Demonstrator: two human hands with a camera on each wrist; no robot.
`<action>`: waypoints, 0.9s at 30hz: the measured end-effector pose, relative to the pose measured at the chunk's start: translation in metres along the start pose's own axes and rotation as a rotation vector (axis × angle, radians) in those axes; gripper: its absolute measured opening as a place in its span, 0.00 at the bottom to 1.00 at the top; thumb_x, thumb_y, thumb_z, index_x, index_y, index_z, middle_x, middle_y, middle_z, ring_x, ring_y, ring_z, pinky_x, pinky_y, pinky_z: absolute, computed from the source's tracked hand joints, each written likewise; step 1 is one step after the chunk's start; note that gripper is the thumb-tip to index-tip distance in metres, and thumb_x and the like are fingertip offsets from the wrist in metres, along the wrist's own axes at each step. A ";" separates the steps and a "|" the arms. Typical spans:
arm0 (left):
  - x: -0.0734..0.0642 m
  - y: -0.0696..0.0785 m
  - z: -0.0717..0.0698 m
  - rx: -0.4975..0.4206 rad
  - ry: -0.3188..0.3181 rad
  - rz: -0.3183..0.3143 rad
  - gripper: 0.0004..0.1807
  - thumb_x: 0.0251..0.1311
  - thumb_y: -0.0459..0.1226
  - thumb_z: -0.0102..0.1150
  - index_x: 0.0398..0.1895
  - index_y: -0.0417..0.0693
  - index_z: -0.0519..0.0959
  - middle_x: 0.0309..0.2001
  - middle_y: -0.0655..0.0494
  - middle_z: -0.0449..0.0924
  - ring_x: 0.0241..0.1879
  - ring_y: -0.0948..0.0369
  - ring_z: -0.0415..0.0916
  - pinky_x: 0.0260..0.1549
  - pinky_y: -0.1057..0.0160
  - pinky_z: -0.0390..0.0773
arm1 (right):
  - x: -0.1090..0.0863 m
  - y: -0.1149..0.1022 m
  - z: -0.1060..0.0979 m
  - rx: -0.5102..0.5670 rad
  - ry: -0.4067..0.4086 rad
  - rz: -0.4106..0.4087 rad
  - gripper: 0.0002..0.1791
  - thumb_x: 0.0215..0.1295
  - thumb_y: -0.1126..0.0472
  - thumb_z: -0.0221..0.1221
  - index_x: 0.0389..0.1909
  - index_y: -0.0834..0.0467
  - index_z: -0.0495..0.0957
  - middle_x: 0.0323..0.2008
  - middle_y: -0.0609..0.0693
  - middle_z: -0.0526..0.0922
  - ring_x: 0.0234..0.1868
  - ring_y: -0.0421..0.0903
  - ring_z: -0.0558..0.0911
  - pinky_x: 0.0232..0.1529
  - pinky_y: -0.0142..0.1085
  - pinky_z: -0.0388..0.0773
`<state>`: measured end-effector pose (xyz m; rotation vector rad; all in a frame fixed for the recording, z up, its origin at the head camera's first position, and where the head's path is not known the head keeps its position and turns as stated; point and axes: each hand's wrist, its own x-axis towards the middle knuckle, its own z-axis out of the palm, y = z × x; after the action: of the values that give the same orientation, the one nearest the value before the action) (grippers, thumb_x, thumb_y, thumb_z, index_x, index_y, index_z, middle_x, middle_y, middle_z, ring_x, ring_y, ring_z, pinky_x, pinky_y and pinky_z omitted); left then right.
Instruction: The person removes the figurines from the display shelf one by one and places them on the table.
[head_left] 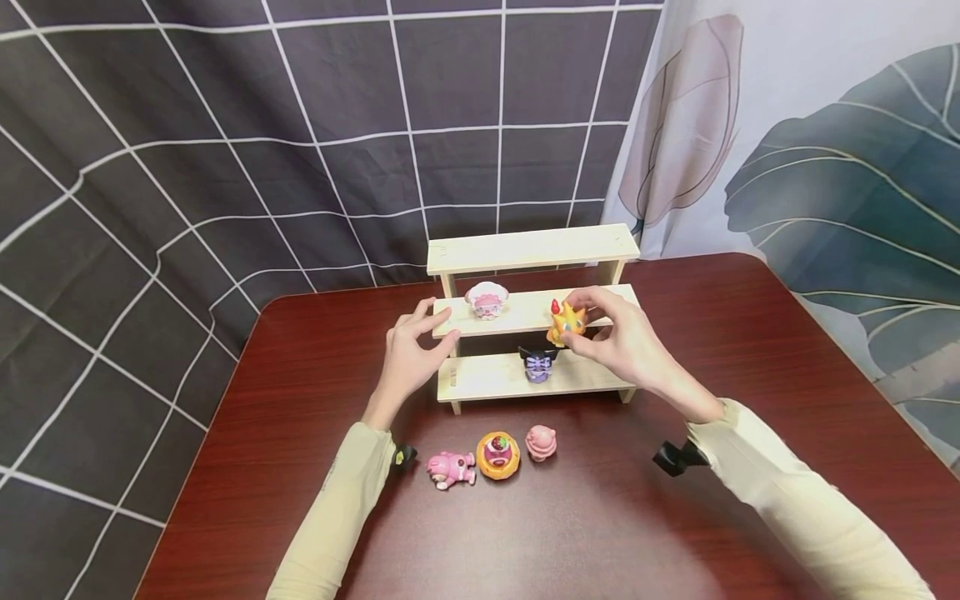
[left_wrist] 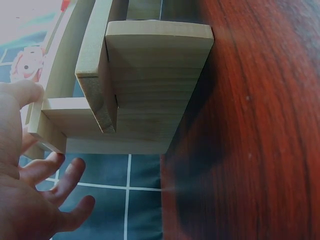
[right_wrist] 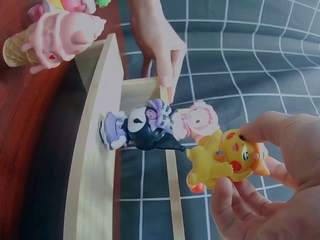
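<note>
My right hand (head_left: 630,342) pinches a yellow toy figurine (right_wrist: 215,157) with red cheeks and a red-tipped tail between thumb and fingers. It is held over the front right of the middle board of a three-step wooden display shelf (head_left: 528,252). My left hand (head_left: 408,350) grips the left end of that middle board, thumb and fingers around its edge in the left wrist view. On the middle board, toward the left, sits a white-and-pink figurine (head_left: 487,302). A black-and-purple figurine (head_left: 537,365) stands on the lowest board, below the yellow one.
On the dark red table (head_left: 315,350) in front of the shelf lie a pink bear figurine (head_left: 451,469), a round tart-like toy (head_left: 498,455) and a pink ice-cream cone toy (head_left: 541,442). A dark grid-patterned curtain (head_left: 330,92) hangs behind.
</note>
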<state>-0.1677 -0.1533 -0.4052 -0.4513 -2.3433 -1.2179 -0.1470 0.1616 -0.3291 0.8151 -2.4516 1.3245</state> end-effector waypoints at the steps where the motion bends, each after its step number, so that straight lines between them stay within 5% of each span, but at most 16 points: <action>1: 0.000 0.000 0.000 -0.001 0.000 -0.002 0.21 0.57 0.40 0.72 0.54 0.46 0.85 0.63 0.46 0.76 0.50 0.46 0.75 0.45 0.45 0.70 | -0.001 -0.001 0.000 -0.008 0.001 0.005 0.20 0.52 0.74 0.71 0.47 0.64 0.78 0.40 0.55 0.82 0.36 0.49 0.81 0.30 0.34 0.79; 27: 0.001 -0.002 0.001 0.005 0.006 0.003 0.20 0.57 0.40 0.72 0.54 0.46 0.85 0.62 0.45 0.76 0.50 0.45 0.75 0.45 0.45 0.70 | -0.029 -0.007 -0.014 -0.082 0.028 -0.009 0.20 0.51 0.72 0.72 0.45 0.61 0.79 0.37 0.48 0.83 0.33 0.44 0.79 0.28 0.32 0.76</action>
<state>-0.1697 -0.1536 -0.4067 -0.4482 -2.3394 -1.2103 -0.1200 0.1808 -0.3292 0.7814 -2.4594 1.2154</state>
